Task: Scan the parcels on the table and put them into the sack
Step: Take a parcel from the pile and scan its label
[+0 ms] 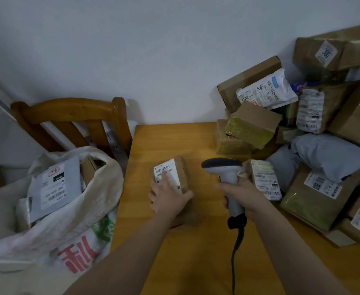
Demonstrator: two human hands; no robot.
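Hands, two, bare, both forearms reaching in from the near edge. Left hand [170, 199]: laid over the near end of a small cardboard parcel [182, 167], forefinger straight across its white barcode label [164, 168], thumb against the right edge, outer fingers bent over the left edge, so gripping it from above. Right hand [244, 196]: fingers wrapped round the handle of a grey barcode scanner [223, 167], held upright, dark head tipped left toward the small parcel, just beside it and apart from it. Black cable [236, 248] drops from the scanner's base across the table [174, 139]. Small cardboard parcel: flat on the wooden table, left of centre, label up. Pile of parcels [253, 126]: heaped over the right side of the table against the wall, brown boxes, some taped, mixed with grey and white mailer bags, most with printed labels; one narrow labelled box [266, 179] lies just behind the right hand. Sack [83, 222]: white woven, red and green print, standing open off the table's left edge, holding a grey labelled mailer [57, 182] and other packets. Wooden chair [72, 109]: behind the sack, beside the table's far left corner.
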